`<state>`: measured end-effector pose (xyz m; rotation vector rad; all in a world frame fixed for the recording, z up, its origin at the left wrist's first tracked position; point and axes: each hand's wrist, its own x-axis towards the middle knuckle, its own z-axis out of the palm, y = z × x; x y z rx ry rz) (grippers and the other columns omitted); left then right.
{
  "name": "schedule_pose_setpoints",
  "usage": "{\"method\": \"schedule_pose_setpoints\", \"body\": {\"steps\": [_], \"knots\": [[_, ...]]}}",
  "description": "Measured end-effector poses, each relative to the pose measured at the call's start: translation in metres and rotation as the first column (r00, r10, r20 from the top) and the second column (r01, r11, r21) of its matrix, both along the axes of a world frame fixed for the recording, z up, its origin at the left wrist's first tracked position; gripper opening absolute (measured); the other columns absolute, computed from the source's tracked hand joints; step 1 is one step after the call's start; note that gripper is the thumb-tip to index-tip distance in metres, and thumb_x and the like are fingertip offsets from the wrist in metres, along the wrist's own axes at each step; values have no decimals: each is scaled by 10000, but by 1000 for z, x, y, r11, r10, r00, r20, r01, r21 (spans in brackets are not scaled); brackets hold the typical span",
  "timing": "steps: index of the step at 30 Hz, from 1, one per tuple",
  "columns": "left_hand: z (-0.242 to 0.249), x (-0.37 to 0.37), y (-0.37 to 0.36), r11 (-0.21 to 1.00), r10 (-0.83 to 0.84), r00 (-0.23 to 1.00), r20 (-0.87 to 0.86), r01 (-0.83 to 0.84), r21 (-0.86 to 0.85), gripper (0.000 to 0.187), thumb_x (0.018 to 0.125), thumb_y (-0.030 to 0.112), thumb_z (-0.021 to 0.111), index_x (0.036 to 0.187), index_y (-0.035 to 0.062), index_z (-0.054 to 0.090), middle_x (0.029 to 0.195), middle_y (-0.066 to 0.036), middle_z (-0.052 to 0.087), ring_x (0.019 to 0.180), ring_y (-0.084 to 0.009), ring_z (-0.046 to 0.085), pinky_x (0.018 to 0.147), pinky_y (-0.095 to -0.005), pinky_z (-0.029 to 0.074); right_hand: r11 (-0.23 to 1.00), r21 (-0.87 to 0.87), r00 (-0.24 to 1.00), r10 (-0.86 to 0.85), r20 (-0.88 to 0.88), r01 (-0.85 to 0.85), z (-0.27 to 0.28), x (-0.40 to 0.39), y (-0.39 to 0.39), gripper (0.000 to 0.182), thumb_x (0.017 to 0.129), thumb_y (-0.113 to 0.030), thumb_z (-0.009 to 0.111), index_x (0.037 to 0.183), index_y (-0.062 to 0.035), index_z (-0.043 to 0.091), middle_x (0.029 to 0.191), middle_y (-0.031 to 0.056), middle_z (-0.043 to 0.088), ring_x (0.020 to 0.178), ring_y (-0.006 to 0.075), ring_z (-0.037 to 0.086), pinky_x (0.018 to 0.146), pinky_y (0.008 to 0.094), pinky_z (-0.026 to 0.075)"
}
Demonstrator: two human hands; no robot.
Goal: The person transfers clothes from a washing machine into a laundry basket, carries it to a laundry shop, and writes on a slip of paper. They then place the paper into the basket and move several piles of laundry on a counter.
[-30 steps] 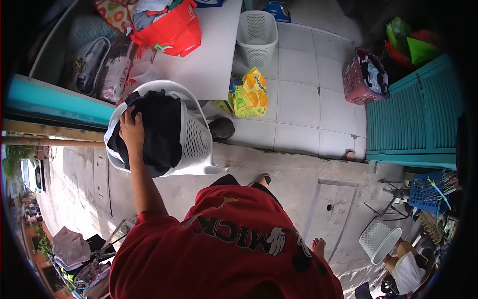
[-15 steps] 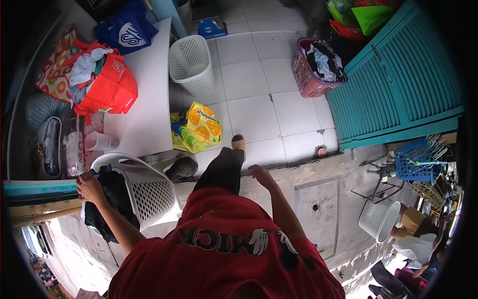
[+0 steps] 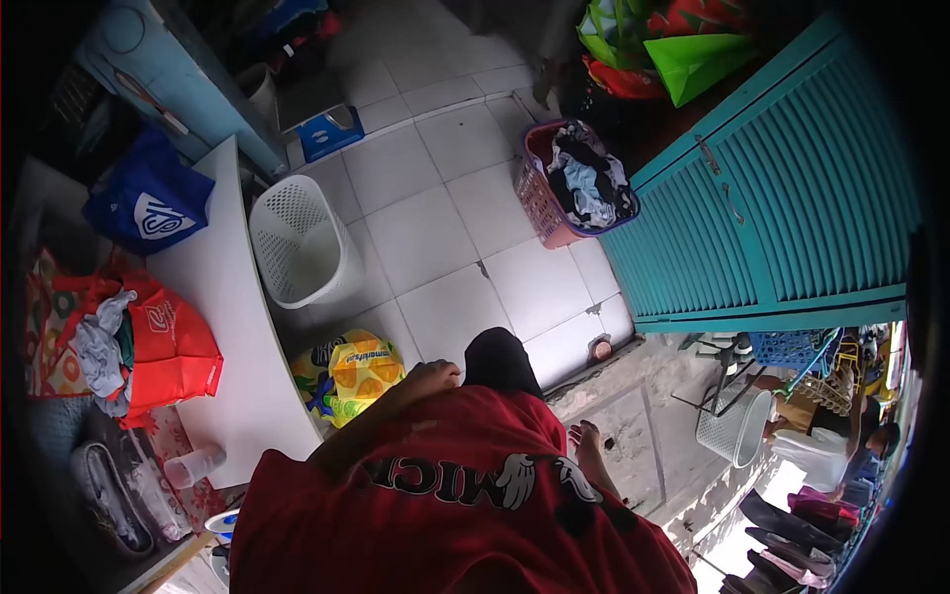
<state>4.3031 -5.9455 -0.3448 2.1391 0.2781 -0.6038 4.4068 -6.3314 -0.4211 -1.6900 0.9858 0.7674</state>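
Observation:
My left hand (image 3: 433, 377) is in front of my red shirt, fingers curled in, with nothing visible in it. Close by on the floor is a yellow shopping bag (image 3: 364, 371) printed with fruit, which the hand does not touch. My right hand (image 3: 586, 437) hangs at my right side over the concrete step, fingers loosely apart and holding nothing. Ahead on the tiles stands a white perforated laundry basket (image 3: 341, 259). Farther right is a pink laundry basket (image 3: 542, 203) filled with clothes.
On the left, a white table (image 3: 213, 297) bears a red bag (image 3: 173, 346) of clothes and a blue bag (image 3: 153, 203). Teal louvred doors (image 3: 782, 218) stand to the right. A raised concrete edge (image 3: 569, 381) borders the tiles. Other people are at the far right.
My left hand has let go of the white laundry basket of dark clothes and moved right, before my body. That basket has left view. My right hand has dropped lower; I have stepped and turned.

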Motion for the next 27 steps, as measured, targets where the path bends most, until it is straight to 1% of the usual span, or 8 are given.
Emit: {"method": "schedule_pose_setpoints", "body": {"steps": [3, 6, 9, 11, 12, 14, 20, 27], "knots": [[5, 76, 14, 954, -226, 924, 307, 274, -124, 226, 752, 184, 414, 933, 73, 492, 946, -119, 524, 872, -264, 517, 744, -334, 411, 993, 104, 998, -46, -52, 51, -22, 4, 37, 264, 775, -156, 389, 1032, -104, 417, 775, 83, 548, 586, 173, 514, 449, 276, 374], [1, 128, 67, 905, -404, 861, 309, 327, 272, 211, 760, 134, 409, 942, 54, 479, 919, -124, 528, 852, -252, 526, 734, -315, 417, 982, 163, 991, 112, -76, -99, -43, 48, 92, 286, 770, -179, 401, 1046, -102, 415, 796, 85, 543, 619, 182, 514, 480, 287, 380], [-55, 135, 149, 909, 365, 914, 178, -308, -283, 210, 778, 115, 419, 972, 56, 474, 903, -90, 541, 825, -209, 532, 720, -311, 425, 937, 201, 952, 301, -47, -286, -49, 126, 162, 311, 766, -201, 414, 1060, -99, 413, 817, 86, 538, 651, 191, 514, 512, 298, 386], [-87, 103, 203, 457, 827, 560, -49, -720, -522, 258, 772, 168, 464, 1010, 68, 470, 902, -52, 544, 802, -155, 524, 642, -288, 423, 911, 220, 933, 361, -16, -349, -51, 200, 215, 329, 763, -215, 423, 1069, -97, 412, 831, 87, 535, 673, 197, 514, 533, 305, 390], [-95, 87, 226, 7, 943, 102, -317, -958, -285, 302, 757, 219, 473, 1023, 77, 469, 882, -52, 541, 761, -138, 517, 560, -259, 382, 919, 221, 941, 337, -9, -327, -47, 238, 243, 338, 761, -223, 427, 1074, -96, 411, 838, 88, 534, 684, 200, 514, 543, 309, 392], [-86, 60, 259, -531, 791, -513, -334, -846, 44, 262, 772, 262, 383, 1003, 167, 462, 902, 15, 518, 729, -129, 487, 603, -323, 342, 959, 188, 977, 214, 9, -212, -48, 320, 302, 366, 755, -256, 437, 1080, -91, 412, 871, 89, 523, 740, 197, 506, 559, 324, 391], [-59, 43, 284, -261, 819, -222, -529, -965, 0, 308, 763, 249, 435, 1047, 129, 419, 1027, -21, 498, 904, -157, 490, 703, -356, 338, 811, 274, 830, 396, 394, -517, -4, 513, 468, 323, 767, -321, 432, 1032, -137, 445, 876, 62, 543, 740, 158, 511, 631, 309, 386], [-132, 114, 361, -415, 681, -248, -689, -906, -85, 278, 786, 215, 399, 1046, 122, 429, 958, -24, 523, 870, -155, 501, 701, -377, 340, 736, 365, 819, 473, 324, -570, -39, 560, 595, 292, 777, -292, 424, 995, -101, 462, 775, 56, 548, 592, 119, 501, 473, 237, 397]]}}
